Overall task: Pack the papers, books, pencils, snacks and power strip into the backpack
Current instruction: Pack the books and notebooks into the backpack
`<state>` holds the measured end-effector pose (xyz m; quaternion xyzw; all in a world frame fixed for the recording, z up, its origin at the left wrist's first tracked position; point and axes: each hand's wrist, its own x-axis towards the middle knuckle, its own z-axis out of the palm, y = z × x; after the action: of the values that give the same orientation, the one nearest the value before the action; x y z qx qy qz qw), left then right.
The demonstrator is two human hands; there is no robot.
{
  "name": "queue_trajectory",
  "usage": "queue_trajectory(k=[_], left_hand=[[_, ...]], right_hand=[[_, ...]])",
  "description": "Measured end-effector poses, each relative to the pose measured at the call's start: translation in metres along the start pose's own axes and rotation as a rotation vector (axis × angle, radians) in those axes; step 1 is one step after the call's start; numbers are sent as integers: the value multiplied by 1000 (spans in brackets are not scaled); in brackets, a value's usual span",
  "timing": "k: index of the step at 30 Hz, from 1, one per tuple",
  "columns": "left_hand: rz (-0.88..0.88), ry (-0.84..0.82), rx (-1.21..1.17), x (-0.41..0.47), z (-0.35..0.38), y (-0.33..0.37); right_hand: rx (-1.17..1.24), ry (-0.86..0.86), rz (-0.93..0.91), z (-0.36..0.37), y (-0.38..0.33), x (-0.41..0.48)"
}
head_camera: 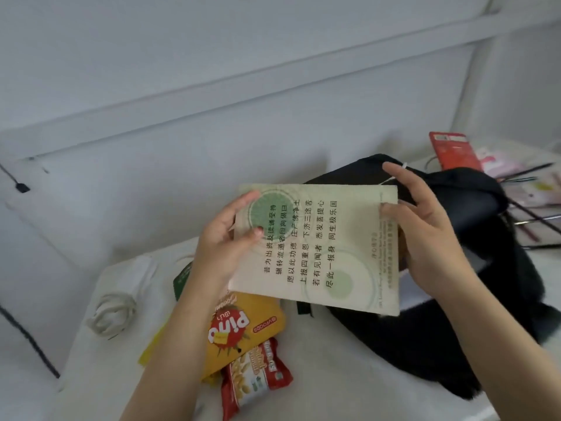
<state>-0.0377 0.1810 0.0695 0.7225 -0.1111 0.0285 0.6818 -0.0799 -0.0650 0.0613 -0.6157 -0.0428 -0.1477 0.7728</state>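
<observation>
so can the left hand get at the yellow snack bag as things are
Probably not yet: the left hand grips the book together with the right hand. The yellow snack bag lies close below it, so once freed it should reach.

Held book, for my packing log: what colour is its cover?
Cream book with green circles; head view.

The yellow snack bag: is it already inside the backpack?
No, the yellow snack bag lies on the white surface next to the red snack bag, outside the black backpack.
</observation>
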Motion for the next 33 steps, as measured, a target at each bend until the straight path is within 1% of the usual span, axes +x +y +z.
queue_trajectory(k=[4,7,10,13,16,18,22,23,25,27,30,33], left_hand=[[35,-146,-14,19,40,14],[59,-259,-2,32,69,16],[59,-390,20,41,98,14],[94,-484,161,40,125,7],[168,-560,322,28,149,1],[256,-580,541,22,161,-6],[523,-546,1194,24,172,-29],[576,-529,1276,25,174,-35],[666,-512,1297,28,176,-44],[705,-508,1217,33,175,-43],[737,-457,1119,40,171,-38],[721,-462,1207,44,171,-34]], right_hand=[[-67,-81,71,-44,-6,-8],[-37,-46,136,-76,-13,-17],[-31,42,140,-109,-19,-31],[4,176,143,-143,-23,-46],[62,294,150,-170,-27,-63],[69,358,145,-186,-27,-74],[61,444,140,-201,-27,-92],[51,462,146,-204,-26,-95],[79,461,163,-209,-26,-99],[106,479,174,-212,-25,-104],[68,471,197,-217,-23,-109],[19,430,249,-218,-23,-111]])
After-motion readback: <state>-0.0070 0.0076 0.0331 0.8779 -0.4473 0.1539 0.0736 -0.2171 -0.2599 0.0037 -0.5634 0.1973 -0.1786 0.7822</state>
